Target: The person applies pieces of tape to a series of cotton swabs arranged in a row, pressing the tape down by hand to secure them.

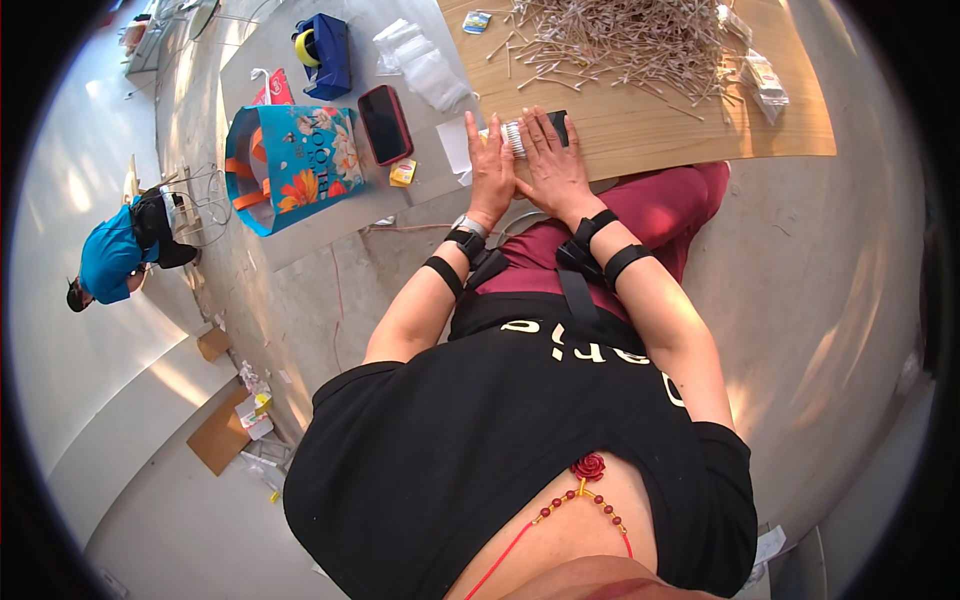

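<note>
Two bare hands, the left hand (491,172) and the right hand (552,168), we list palms down and side by side, to the right of the red-cased phone (385,124). One row of white cotton swabs (513,138), also right of the phone, showing between the fingers of both hands and partly covered by them. State of the grip: fingers stretched out on both sides, neither hand clenched; whether the covered parts pinch or press the row, we cannot tell. One dark flat piece (559,127), farther right of the phone, at the right hand's fingers. Handling, in our judgement: very light, thin shafts fairly stiff but bendable, tips soft, the lot apt to roll and fan apart; best held across the middle of the shafts, squeezed evenly from both sides, tips spared. Edges and room: the near edge of the wood-toned surface (650,140) runs to the right of the phone, close to the wrists, so we would keep loose sticks away from it. A strip of wood, well right of the phone, separates that edge from one large heap of loose swabs (620,45). Left of the phone, one blue floral bag (335,150) limits sideways travel.
</note>
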Action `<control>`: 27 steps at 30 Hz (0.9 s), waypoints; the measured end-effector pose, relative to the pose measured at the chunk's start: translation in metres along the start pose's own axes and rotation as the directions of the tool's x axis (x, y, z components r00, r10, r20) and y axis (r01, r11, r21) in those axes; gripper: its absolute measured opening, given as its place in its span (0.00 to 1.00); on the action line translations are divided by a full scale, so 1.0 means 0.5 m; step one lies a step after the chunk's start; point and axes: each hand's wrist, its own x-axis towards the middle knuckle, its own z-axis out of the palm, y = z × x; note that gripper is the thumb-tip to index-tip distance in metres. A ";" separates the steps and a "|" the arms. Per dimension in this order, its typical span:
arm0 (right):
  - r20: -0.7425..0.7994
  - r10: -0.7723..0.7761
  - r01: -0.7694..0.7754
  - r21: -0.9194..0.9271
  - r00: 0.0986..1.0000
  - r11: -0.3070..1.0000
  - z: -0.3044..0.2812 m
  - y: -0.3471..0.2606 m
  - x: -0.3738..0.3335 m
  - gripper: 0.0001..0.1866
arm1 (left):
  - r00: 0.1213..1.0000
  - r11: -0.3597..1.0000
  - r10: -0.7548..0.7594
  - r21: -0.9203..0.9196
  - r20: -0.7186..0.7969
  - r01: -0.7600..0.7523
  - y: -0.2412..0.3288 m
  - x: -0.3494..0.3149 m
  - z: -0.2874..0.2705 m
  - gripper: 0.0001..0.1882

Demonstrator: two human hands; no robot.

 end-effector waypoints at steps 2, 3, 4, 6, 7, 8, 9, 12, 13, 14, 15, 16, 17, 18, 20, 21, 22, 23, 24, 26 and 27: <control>-0.003 -0.013 0.013 -0.013 1.000 1.000 0.002 0.002 -0.001 0.54 | 1.000 1.000 0.010 0.024 -0.001 -0.010 -0.004 -0.001 0.003 0.27; -0.004 -0.020 0.020 -0.019 1.000 1.000 0.004 0.002 -0.002 0.54 | 1.000 0.999 0.020 0.043 -0.008 -0.020 -0.006 -0.002 0.004 0.27; -0.010 -0.019 0.019 -0.010 1.000 1.000 0.007 0.005 -0.001 0.54 | 0.999 0.998 0.033 0.059 -0.015 -0.032 -0.006 0.000 0.007 0.27; -0.022 -0.018 0.018 0.006 1.000 1.000 0.013 0.005 -0.003 0.53 | 0.999 0.997 0.039 0.070 -0.017 -0.038 -0.006 -0.001 0.009 0.28; -0.023 -0.015 0.015 0.009 1.000 1.000 0.013 0.007 -0.001 0.53 | 0.999 0.997 0.038 0.064 -0.016 -0.037 -0.008 0.001 0.009 0.28; -0.024 -0.012 0.012 0.012 1.000 1.000 0.014 0.005 -0.001 0.53 | 0.999 0.998 0.037 0.058 -0.014 -0.036 -0.009 0.001 0.009 0.28; -0.026 -0.008 0.009 0.015 1.000 1.000 0.015 0.003 -0.001 0.52 | 0.999 0.998 0.029 0.065 -0.016 -0.028 -0.010 0.000 0.009 0.29; -0.030 -0.009 0.010 0.024 0.999 1.000 0.008 0.002 0.000 0.52 | 0.999 0.986 0.029 0.165 -0.029 -0.024 -0.018 -0.001 0.012 0.29; -0.047 -0.012 0.012 0.011 0.999 1.000 0.009 0.002 -0.001 0.51 | 0.999 0.967 0.041 0.251 -0.032 -0.031 -0.019 -0.001 0.012 0.29; -0.053 -0.025 0.025 0.010 0.998 1.000 0.009 0.006 0.001 0.51 | 0.998 0.941 0.053 0.336 -0.036 -0.037 -0.020 0.000 0.012 0.30; -0.058 -0.037 0.038 0.009 0.998 0.999 0.008 0.011 0.003 0.51 | 0.999 0.920 0.022 0.391 -0.039 -0.005 -0.019 -0.001 0.013 0.30; -0.059 -0.050 0.051 0.011 0.997 0.999 0.011 0.017 0.001 0.51 | 1.000 0.886 0.002 0.463 -0.024 0.009 -0.008 -0.002 0.010 0.30; -0.063 -0.072 0.077 0.083 0.995 0.994 0.002 0.029 -0.005 0.49 | 1.000 0.845 -0.021 0.534 -0.011 0.024 0.008 -0.002 0.003 0.30; -0.089 -0.044 0.055 0.128 0.995 0.990 -0.003 0.040 -0.011 0.47 | 0.999 0.798 -0.045 0.601 -0.001 0.036 0.022 0.001 -0.001 0.30; -0.138 0.015 0.015 0.216 0.990 0.976 -0.010 0.072 -0.027 0.44 | 0.992 0.777 0.124 0.623 -0.019 -0.085 0.045 0.017 -0.008 0.29; -0.309 0.068 0.012 0.250 0.949 0.968 -0.013 0.094 -0.034 0.37 | 0.986 0.802 0.168 0.581 0.005 -0.140 0.054 0.036 -0.010 0.28; -0.302 0.117 -0.029 0.283 0.946 0.959 -0.023 0.114 -0.040 0.35 | 0.978 0.821 0.207 0.538 0.028 -0.189 0.080 0.051 -0.017 0.28; -0.292 0.168 -0.071 0.315 0.942 0.947 -0.032 0.136 -0.045 0.33 | 0.957 0.819 0.289 0.515 0.011 -0.253 0.110 0.075 -0.011 0.26; -0.281 0.218 -0.114 0.346 0.935 0.931 -0.040 0.155 -0.049 0.31 | 0.948 0.810 0.314 0.506 0.055 -0.297 0.124 0.100 0.000 0.24; -0.379 0.266 -0.129 0.349 0.886 0.928 -0.046 0.182 -0.056 0.25 | 0.921 0.786 0.365 0.485 0.137 -0.384 0.137 0.154 0.024 0.21; -0.369 0.290 -0.154 0.356 0.883 0.922 -0.046 0.194 -0.059 0.25 | 0.885 0.723 0.436 0.521 0.167 -0.454 0.135 0.183 0.034 0.20</control>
